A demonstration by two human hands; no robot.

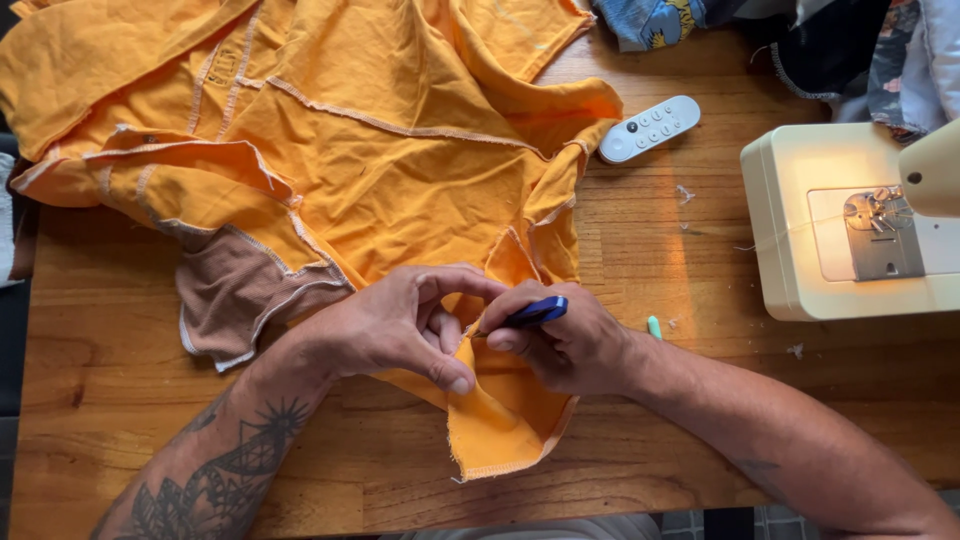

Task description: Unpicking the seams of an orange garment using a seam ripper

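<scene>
An orange garment (380, 150) with pale stitched seams and a brown knit band lies spread inside out over a wooden table (680, 260). My left hand (400, 325) pinches a fold of the orange cloth near the table's front edge, thumb pressed on the fabric. My right hand (565, 340) grips a small blue tool (535, 313), its tip pointed into the fold between my two hands. A flap of the garment hangs toward the front edge below my hands.
A white remote control (650, 128) lies right of the garment. A cream sewing machine (850, 220) with a lit needle plate stands at the right. Other patterned fabrics are piled at the back right. A small green object (654, 327) lies by my right wrist.
</scene>
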